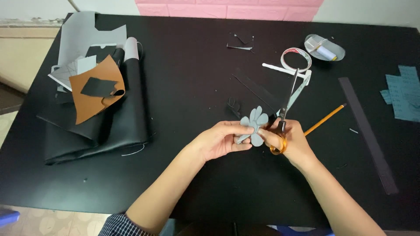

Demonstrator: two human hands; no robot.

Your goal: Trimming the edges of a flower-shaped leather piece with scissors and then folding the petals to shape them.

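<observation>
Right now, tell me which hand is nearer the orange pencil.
Right. The right hand, holding the scissors, sits just beside the lower end of the orange pencil. The left hand is farther off, pinching the grey flower cutout.

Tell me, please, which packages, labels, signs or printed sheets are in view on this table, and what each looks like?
No signs or screens.
Clear plastic pack: far right, oval, holding a white roll.
Tape roll: beside it, a white ring edged in red.
Printed teal sheets: right edge, rectangular strips.
Grey and white paper patterns: far left, on the pile of black and brown material.
</observation>
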